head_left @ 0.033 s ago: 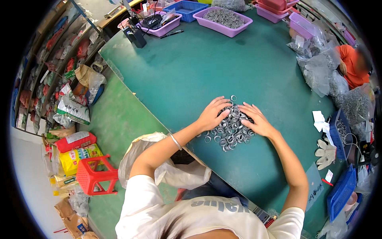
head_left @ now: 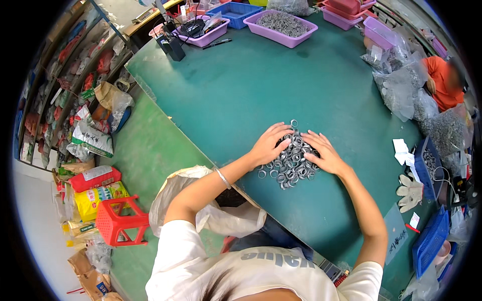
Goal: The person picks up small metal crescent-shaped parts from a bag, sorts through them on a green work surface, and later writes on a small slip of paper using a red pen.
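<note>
- Closest in, a pale plastic bag [head_left: 211,210] hangs open at the table edge, right by the person's lap.
- Just past it, a pile of small metal rings [head_left: 292,159] sits on the green table [head_left: 251,90], near its front edge.
- The left hand [head_left: 268,144] lies flat on the left side of the pile, fingers spread and loose, gripping nothing; a thin bracelet [head_left: 223,178] circles that wrist.
- The right hand [head_left: 324,153] rests the same way on the pile's right side, palm down, fingers splayed over the rings, not closed around any.
- Off to the right lie a white work glove [head_left: 410,191], some paper scraps [head_left: 404,150] and blue baskets [head_left: 431,240].
- On the floor to the left stands a red plastic stool [head_left: 118,220].
- Farther right, clear bags [head_left: 401,90] of metal parts are heaped beside another person in an orange shirt [head_left: 442,80].
- At the far end sits a purple tray [head_left: 286,26] holding more rings, with a blue tray [head_left: 241,11] next to it.
</note>
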### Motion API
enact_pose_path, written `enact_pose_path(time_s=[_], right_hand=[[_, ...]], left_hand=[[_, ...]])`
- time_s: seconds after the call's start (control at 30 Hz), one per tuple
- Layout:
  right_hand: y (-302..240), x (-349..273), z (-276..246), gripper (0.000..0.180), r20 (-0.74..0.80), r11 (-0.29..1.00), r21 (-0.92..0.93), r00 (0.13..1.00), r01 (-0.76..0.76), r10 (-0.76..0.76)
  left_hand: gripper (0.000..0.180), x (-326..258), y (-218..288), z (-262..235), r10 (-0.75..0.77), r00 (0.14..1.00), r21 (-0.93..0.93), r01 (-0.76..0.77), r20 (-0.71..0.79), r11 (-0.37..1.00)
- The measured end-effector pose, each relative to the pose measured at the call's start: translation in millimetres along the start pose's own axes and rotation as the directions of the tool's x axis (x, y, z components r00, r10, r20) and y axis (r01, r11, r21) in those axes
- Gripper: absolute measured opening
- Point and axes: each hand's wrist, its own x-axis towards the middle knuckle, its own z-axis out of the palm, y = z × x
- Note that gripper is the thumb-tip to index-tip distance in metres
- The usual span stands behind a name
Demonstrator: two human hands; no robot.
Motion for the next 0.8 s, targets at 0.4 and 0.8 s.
enact_pose_path(time_s=[0.4,0.8], right_hand=[[-30,-40,29,0.040,-0.514,0.986,0.017,0.844,-0.166,0.151],[-51,19,50,0.028,-0.499,0.953,-0.281,0.865,-0.117,-0.041]], left_hand=[[0.027,-171,125,-28,-0.242,0.937,-0.113,0.220,-0.251,0.969],[0.030,-238,151,38,-0.295,0.954,-0.036,0.293,-0.057,0.955]])
